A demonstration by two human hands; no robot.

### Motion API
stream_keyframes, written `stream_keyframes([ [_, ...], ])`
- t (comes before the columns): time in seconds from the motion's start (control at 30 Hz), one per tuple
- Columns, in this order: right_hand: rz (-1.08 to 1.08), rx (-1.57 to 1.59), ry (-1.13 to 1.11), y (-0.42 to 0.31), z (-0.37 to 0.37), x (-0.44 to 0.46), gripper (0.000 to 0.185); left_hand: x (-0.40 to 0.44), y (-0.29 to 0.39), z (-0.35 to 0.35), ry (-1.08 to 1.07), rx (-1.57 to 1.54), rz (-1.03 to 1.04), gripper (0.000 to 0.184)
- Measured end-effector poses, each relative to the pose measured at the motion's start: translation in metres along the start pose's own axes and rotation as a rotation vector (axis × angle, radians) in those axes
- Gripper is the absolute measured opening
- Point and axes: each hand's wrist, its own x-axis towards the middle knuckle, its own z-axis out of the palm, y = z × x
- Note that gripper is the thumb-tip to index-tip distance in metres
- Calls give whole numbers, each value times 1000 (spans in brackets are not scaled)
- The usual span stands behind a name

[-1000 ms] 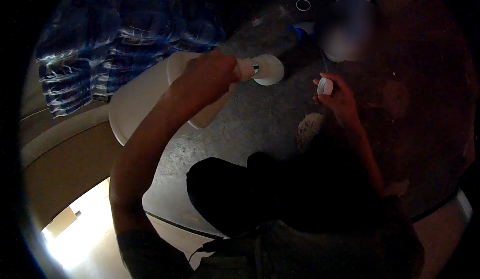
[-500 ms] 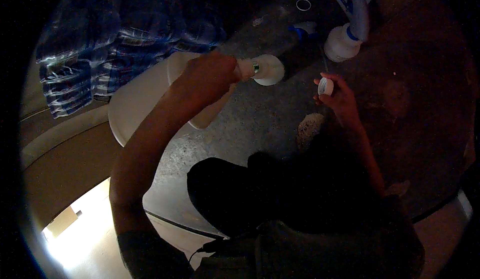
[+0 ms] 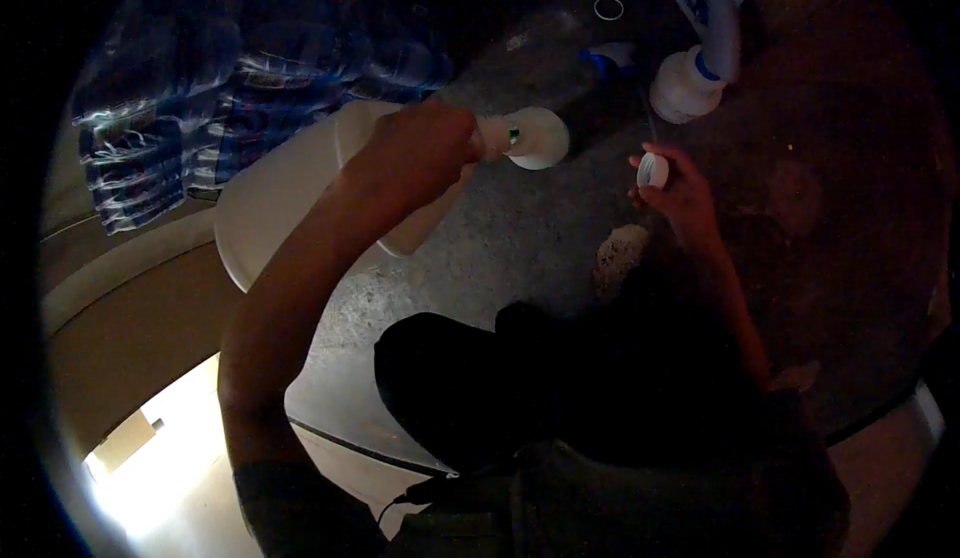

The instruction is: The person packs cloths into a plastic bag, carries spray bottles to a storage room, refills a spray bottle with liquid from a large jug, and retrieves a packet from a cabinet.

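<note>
The left hand (image 3: 425, 153) grips a pale vessel (image 3: 545, 140) by its neck, a whitish container (image 3: 280, 193) beneath; the right hand (image 3: 684, 190) pinches a white cap (image 3: 653, 171).

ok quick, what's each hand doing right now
Left hand: closed on the tilted jug near its neck, fingers partly hidden.
Right hand: holding a white cap in its fingers.

Packs (image 3: 285, 48) far left: glossy, creased plastic wrap. The pale container (image 3: 275, 203) — smooth, matt plastic — and the cap (image 3: 654, 171) plastic too. Grey surface (image 3: 500, 243) — rough, mottled; near-left sleeve (image 3: 290, 498), matt cloth.
</note>
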Motion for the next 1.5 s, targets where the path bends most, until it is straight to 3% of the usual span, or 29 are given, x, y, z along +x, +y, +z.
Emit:
stream_keyframes([
  [1.5,-20,-34,-5,-1,-2,1,45,2,9,-2,2,29,-5,16],
])
